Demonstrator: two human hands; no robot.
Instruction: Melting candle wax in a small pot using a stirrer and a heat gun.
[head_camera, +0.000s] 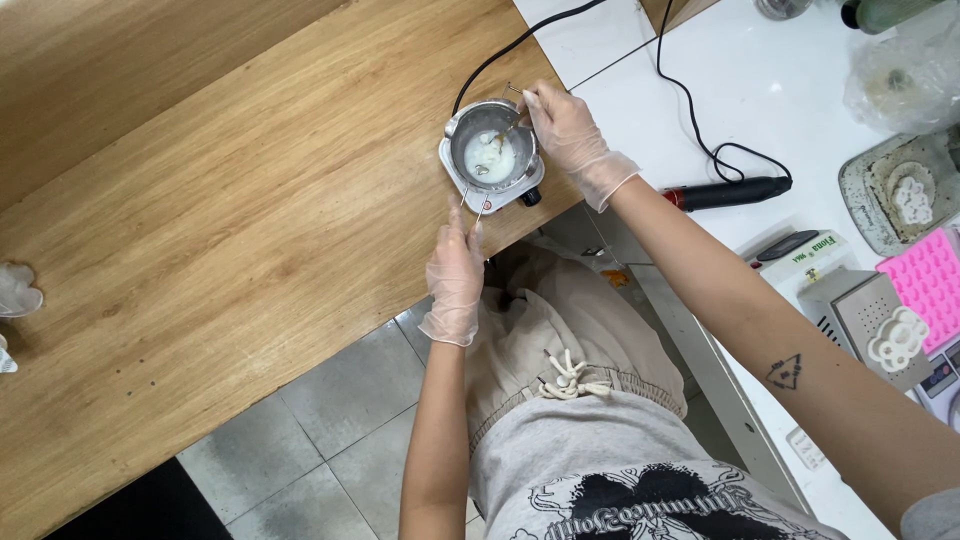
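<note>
Wooden planks make up the counter (230, 230), the largest surface in view, butting against a white counter (790, 90) on the person's right. On the white one lie a pink silicone mould (925, 280), a grey tray (880, 200) with a pale cast piece in it, and a black-and-red corded hand tool (728, 192). Near the wooden counter's front edge sits a small square electric hotplate (490, 190), its black cord (500, 55) running away toward the back. On the hotplate stands a small metal pot (490, 150) holding white, partly melted material.

The right hand (570, 135), in a thin clear glove, reaches over the pot's far rim, its fingers (532, 100) pinched closed on a thin metal stirrer (512, 118) that dips into the pot. The left hand (455, 275), also gloved, is at the near side, its fingers (468, 225) closed lightly on a slim handle (470, 203) that sticks out from the pot toward the counter's edge.

As a judgement: the hotplate sits close to the edge above the person's lap, so a hard pull on the handle or a vigorous stir could tip the pot and spill hot liquid. Thin gloves would give little protection against heat, and the trailing cord could snag and drag the hotplate.
</note>
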